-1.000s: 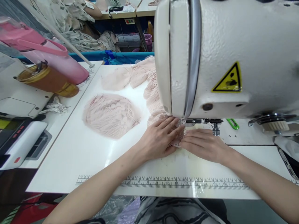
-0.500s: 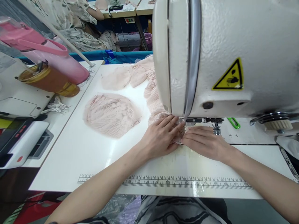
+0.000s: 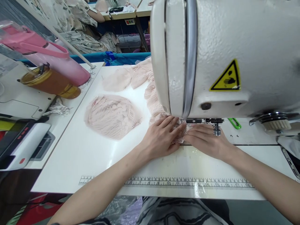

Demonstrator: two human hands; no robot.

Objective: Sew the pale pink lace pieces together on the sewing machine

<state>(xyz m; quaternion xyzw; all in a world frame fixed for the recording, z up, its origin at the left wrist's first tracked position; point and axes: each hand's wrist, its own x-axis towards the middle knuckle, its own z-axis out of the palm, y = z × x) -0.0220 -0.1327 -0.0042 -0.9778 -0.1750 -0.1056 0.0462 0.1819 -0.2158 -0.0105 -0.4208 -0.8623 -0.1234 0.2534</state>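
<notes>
My left hand (image 3: 161, 136) and my right hand (image 3: 206, 139) lie flat side by side on a small piece of pale pink lace (image 3: 181, 134) on the white table (image 3: 77, 156). Their fingertips press the lace down just in front of the presser foot (image 3: 217, 129). The fingers are stretched out, not gripping. The big white sewing machine head (image 3: 222, 56) hangs over the hands and hides the needle and most of the lace. A strip of the same lace (image 3: 153, 97) trails away behind the machine to the far left.
A round heap of pink lace pieces (image 3: 112, 115) lies left of my hands, more pieces (image 3: 126, 78) farther back. A printed ruler (image 3: 166, 182) runs along the near edge. A pink bottle (image 3: 47, 56), brown jar (image 3: 49, 82) and control box (image 3: 25, 140) stand left. A green tool (image 3: 233, 123) lies right.
Both hands have slid a little away from me toward the presser foot, feeding the lace under the machine. Nothing else has moved.
</notes>
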